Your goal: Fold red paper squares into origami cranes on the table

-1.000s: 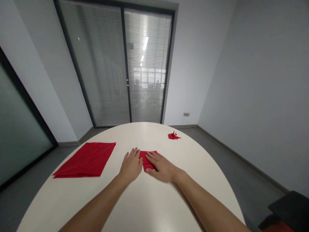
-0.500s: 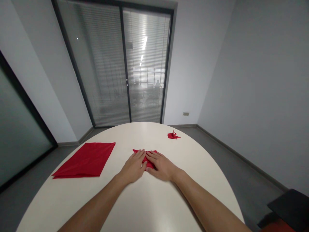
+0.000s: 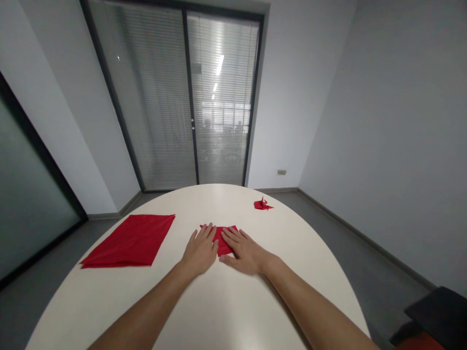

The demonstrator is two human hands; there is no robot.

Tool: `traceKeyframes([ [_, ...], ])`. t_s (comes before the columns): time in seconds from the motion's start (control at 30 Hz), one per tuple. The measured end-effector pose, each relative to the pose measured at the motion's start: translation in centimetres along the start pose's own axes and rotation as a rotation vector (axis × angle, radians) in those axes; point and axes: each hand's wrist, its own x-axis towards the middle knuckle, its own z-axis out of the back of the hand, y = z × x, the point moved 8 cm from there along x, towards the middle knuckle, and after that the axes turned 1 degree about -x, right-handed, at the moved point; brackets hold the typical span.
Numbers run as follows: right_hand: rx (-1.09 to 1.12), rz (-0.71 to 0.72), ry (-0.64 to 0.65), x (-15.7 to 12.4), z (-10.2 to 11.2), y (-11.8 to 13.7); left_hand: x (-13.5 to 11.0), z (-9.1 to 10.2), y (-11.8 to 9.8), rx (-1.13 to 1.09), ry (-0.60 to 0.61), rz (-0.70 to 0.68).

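Between my hands a small piece of folded red paper (image 3: 222, 243) lies flat on the pale round table (image 3: 219, 306). My left hand (image 3: 200, 250) rests over its left side, fingers stretched out and a little spread. Across its right side lies my right hand (image 3: 243, 250), flat as well, with the thumb pointing left near the lower edge. The fingers cover parts of the paper, so its full outline is hidden. Neither hand grips anything.
Several large red sheets (image 3: 129, 240) lie stacked at the table's left. A folded red paper crane (image 3: 262, 204) stands near the far right edge. A dark chair (image 3: 438, 313) is at the lower right, and a glass door with blinds (image 3: 219, 146) is behind the table.
My left hand has slid slightly left with its fingers spreading, and more of the red paper shows between the hands. The right hand has barely moved.
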Motion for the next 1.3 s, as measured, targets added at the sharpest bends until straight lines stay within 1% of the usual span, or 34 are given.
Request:
traceKeyframes([
  [0.2, -0.025, -0.053, 0.070, -0.1, -0.3, 0.1, -0.1, 0.2, 0.6, 0.017, 0.027, 0.113],
  [0.43, -0.014, -0.108, 0.103, -0.4, -0.4, 0.1, 0.0, -0.2, 1.8, 0.025, -0.003, 0.184],
  [0.57, -0.032, -0.142, 0.133, -0.5, -0.3, 0.2, -0.1, 0.2, 2.1, 0.056, -0.016, 0.230],
  [0.63, -0.044, -0.143, 0.145, -0.6, -0.3, 0.3, -0.1, 0.6, 2.1, 0.070, -0.046, 0.240],
  [0.7, -0.052, -0.136, 0.145, -0.6, -0.3, 0.3, 0.0, 1.1, 1.7, 0.070, -0.091, 0.187],
  [0.77, -0.060, -0.129, 0.145, -0.7, -0.3, 0.2, 0.1, 1.3, 0.7, 0.041, -0.111, 0.060],
  [0.83, -0.065, -0.126, 0.143, -0.7, -0.4, 0.1, 0.2, 1.1, -0.3, -0.016, -0.082, -0.067],
  [0.9, -0.066, -0.123, 0.137, -0.7, -0.5, 0.0, 0.2, 0.6, -0.8, -0.070, -0.024, -0.127],
  [1.0, -0.066, -0.131, 0.137, -0.6, -0.6, -0.2, 0.2, 0.4, -0.8, -0.088, 0.028, -0.111],
  [1.17, -0.065, -0.163, 0.144, -0.7, -0.7, -0.1, 0.1, 0.7, -0.7, -0.053, 0.036, -0.066],
  [1.3, -0.067, -0.185, 0.118, -0.9, -0.4, 0.1, 0.2, 0.7, -0.5, -0.038, 0.030, -0.038],
])
